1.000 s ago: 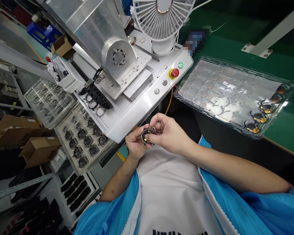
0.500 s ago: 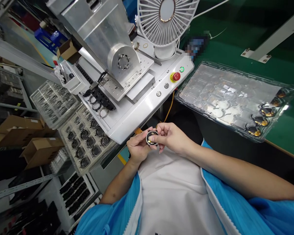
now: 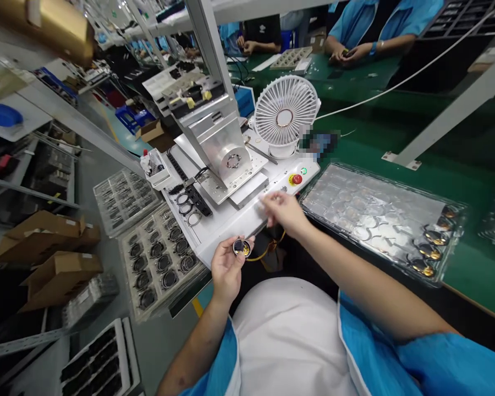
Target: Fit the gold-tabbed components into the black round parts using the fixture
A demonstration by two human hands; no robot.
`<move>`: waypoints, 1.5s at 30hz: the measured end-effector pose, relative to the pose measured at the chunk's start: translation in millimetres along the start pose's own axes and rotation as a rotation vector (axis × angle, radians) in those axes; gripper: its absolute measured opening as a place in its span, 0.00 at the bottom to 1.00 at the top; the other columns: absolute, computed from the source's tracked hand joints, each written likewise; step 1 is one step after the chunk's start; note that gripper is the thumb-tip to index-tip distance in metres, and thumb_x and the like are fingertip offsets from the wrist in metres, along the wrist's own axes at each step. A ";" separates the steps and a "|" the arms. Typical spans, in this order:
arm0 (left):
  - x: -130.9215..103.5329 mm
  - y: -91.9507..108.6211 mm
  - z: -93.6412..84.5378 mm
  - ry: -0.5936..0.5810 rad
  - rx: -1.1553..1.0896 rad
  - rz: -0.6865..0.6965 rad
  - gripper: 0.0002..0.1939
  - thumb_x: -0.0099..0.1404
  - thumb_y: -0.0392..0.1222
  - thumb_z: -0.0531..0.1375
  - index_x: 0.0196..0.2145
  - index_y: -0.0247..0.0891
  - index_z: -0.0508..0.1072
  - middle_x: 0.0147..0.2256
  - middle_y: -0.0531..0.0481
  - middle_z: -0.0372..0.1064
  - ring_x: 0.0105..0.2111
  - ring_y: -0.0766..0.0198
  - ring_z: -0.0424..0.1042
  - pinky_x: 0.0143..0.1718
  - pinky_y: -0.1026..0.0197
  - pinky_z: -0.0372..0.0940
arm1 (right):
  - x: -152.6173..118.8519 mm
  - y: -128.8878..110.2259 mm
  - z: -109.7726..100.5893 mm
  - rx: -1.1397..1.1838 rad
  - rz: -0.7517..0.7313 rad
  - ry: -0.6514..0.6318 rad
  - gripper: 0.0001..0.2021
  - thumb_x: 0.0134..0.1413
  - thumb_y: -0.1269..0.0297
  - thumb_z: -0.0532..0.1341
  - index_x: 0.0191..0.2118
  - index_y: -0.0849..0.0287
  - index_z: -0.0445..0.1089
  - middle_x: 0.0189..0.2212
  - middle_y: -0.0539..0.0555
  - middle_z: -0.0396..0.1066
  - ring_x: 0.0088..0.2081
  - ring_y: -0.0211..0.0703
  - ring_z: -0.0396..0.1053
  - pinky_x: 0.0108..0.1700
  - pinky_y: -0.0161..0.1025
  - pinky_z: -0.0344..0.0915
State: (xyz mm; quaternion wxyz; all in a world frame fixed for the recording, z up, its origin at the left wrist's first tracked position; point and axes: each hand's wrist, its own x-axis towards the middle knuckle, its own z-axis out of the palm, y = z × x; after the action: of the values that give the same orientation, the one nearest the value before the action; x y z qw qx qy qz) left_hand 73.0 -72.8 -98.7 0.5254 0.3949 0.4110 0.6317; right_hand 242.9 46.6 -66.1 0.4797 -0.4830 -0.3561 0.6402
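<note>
My left hand [image 3: 227, 269] grips a small round watch case [image 3: 242, 248] by its rim, in front of the machine's near edge. The inside of the case is black with a gold-coloured part, and it faces up towards me. My right hand [image 3: 284, 212] is apart from it, over the front panel of the white machine [image 3: 231, 225]. Its fingers are bent, and their tips are smeared by motion, so I cannot make out whether anything is between them. The push buttons lie just beyond that hand, with the red emergency stop [image 3: 297, 179] past its knuckles.
A white fan [image 3: 286, 113] stands behind the panel. On the right, a clear tray [image 3: 355, 220] holds several black-and-gold parts along one side. Trays of round cases [image 3: 160, 264] sit at the left. Metal posts [image 3: 449, 115] rise nearby, and co-workers [image 3: 375, 33] sit across the bench.
My right hand has left the watch case and moved forward to the machine's panel. My left hand still holds the case. The view has tipped up, showing co-workers at the back.
</note>
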 end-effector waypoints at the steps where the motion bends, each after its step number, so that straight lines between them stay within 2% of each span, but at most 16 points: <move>1: -0.3 3.1 0.0 -0.030 0.003 -0.053 0.16 0.62 0.45 0.72 0.47 0.45 0.77 0.49 0.48 0.78 0.48 0.50 0.82 0.53 0.42 0.75 | 15.8 -8.7 -2.2 0.007 -0.030 0.084 0.24 0.46 0.49 0.77 0.32 0.56 0.63 0.17 0.45 0.69 0.12 0.33 0.61 0.13 0.30 0.63; 2: -1.1 5.4 -0.1 -0.054 0.011 -0.092 0.16 0.62 0.45 0.71 0.47 0.45 0.76 0.49 0.48 0.77 0.47 0.50 0.82 0.51 0.43 0.77 | 29.8 -16.9 -4.1 0.008 -0.048 0.134 0.22 0.50 0.51 0.76 0.31 0.56 0.62 0.15 0.44 0.67 0.12 0.33 0.60 0.13 0.31 0.62; 4: -3.0 7.3 -0.3 -0.078 0.043 -0.100 0.19 0.59 0.43 0.73 0.47 0.43 0.75 0.48 0.47 0.77 0.44 0.52 0.83 0.45 0.48 0.79 | 49.4 -30.0 -6.8 -0.003 -0.064 0.149 0.21 0.52 0.55 0.75 0.28 0.55 0.61 0.14 0.45 0.65 0.12 0.33 0.58 0.13 0.32 0.62; 7: -4.7 5.8 -0.2 -0.064 0.135 -0.018 0.27 0.51 0.39 0.77 0.48 0.39 0.76 0.46 0.44 0.79 0.40 0.57 0.82 0.42 0.56 0.78 | 52.9 -38.1 -8.6 -0.006 -0.096 0.120 0.23 0.50 0.56 0.76 0.26 0.55 0.60 0.13 0.44 0.63 0.12 0.31 0.55 0.13 0.30 0.60; 10: -5.6 3.8 1.7 -0.012 0.242 0.083 0.32 0.47 0.35 0.79 0.50 0.38 0.77 0.46 0.40 0.81 0.40 0.58 0.82 0.40 0.60 0.77 | 25.8 -33.0 -9.7 -0.001 -0.116 0.048 0.24 0.46 0.52 0.77 0.25 0.56 0.61 0.14 0.44 0.63 0.13 0.30 0.55 0.15 0.29 0.59; 12: -6.4 2.8 4.2 -0.002 0.307 0.139 0.35 0.47 0.35 0.79 0.53 0.38 0.77 0.47 0.39 0.81 0.41 0.57 0.82 0.38 0.61 0.77 | -3.5 -25.4 -10.6 -0.008 -0.113 -0.098 0.25 0.44 0.48 0.77 0.25 0.57 0.63 0.15 0.44 0.64 0.13 0.30 0.55 0.16 0.29 0.58; 15: -7.4 1.2 9.4 -0.040 0.384 0.207 0.38 0.49 0.34 0.77 0.58 0.39 0.74 0.50 0.37 0.80 0.43 0.56 0.82 0.44 0.59 0.78 | -48.2 -14.6 -12.5 -0.080 -0.048 -0.337 0.25 0.44 0.44 0.76 0.27 0.57 0.66 0.16 0.46 0.68 0.14 0.32 0.59 0.16 0.30 0.57; 17: -7.7 0.8 13.3 -0.061 0.408 0.240 0.39 0.51 0.34 0.76 0.60 0.40 0.73 0.52 0.37 0.79 0.46 0.54 0.82 0.50 0.55 0.77 | -69.8 -9.7 -13.4 -0.154 0.014 -0.395 0.24 0.45 0.44 0.75 0.27 0.58 0.67 0.16 0.48 0.69 0.14 0.33 0.61 0.16 0.30 0.57; 20: -7.7 2.0 18.6 -0.073 0.417 0.265 0.36 0.54 0.34 0.75 0.60 0.39 0.73 0.52 0.36 0.79 0.48 0.51 0.82 0.50 0.53 0.78 | -84.1 -5.4 -13.4 -0.209 0.046 -0.379 0.24 0.44 0.45 0.76 0.26 0.58 0.67 0.16 0.49 0.69 0.14 0.34 0.62 0.16 0.30 0.59; 25: -8.2 6.0 21.3 -0.065 0.437 0.282 0.34 0.55 0.35 0.75 0.58 0.38 0.74 0.52 0.36 0.79 0.46 0.51 0.83 0.48 0.55 0.79 | -83.7 -2.9 -11.7 -0.202 0.035 -0.350 0.24 0.43 0.46 0.77 0.27 0.59 0.69 0.16 0.49 0.70 0.15 0.34 0.63 0.16 0.30 0.61; 31: -10.6 6.7 20.2 -0.061 0.512 0.280 0.32 0.56 0.36 0.74 0.58 0.37 0.74 0.52 0.37 0.79 0.45 0.53 0.83 0.47 0.57 0.80 | -85.9 2.3 -10.5 -0.228 0.013 -0.334 0.23 0.47 0.47 0.75 0.27 0.59 0.67 0.16 0.48 0.69 0.14 0.34 0.64 0.16 0.29 0.61; 38: -12.1 4.0 15.7 -0.042 0.555 0.306 0.32 0.56 0.36 0.74 0.58 0.38 0.74 0.52 0.37 0.79 0.46 0.52 0.83 0.46 0.56 0.80 | -86.2 9.7 -9.3 -0.308 -0.042 -0.307 0.18 0.54 0.50 0.70 0.29 0.58 0.66 0.18 0.49 0.70 0.16 0.36 0.64 0.17 0.30 0.61; 42: -13.3 1.3 14.3 -0.040 0.547 0.316 0.31 0.57 0.36 0.74 0.58 0.39 0.74 0.52 0.38 0.79 0.47 0.51 0.82 0.47 0.55 0.80 | -87.4 14.6 -6.8 -0.363 -0.147 -0.240 0.16 0.54 0.52 0.70 0.32 0.57 0.67 0.22 0.48 0.70 0.20 0.35 0.65 0.21 0.30 0.61; 45: -15.1 -3.7 16.2 -0.088 0.546 0.321 0.34 0.58 0.35 0.74 0.61 0.41 0.71 0.53 0.39 0.79 0.48 0.53 0.82 0.48 0.54 0.80 | -84.5 21.2 -14.4 -0.289 -0.053 -0.344 0.19 0.54 0.46 0.69 0.35 0.57 0.67 0.23 0.48 0.69 0.21 0.36 0.65 0.22 0.32 0.63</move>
State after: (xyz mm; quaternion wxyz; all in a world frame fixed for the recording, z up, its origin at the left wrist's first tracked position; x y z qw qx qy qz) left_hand 91.4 -85.7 -97.5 0.3111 0.6082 0.4747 0.5549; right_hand 257.2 -40.6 -66.2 0.3543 -0.4208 -0.5335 0.6425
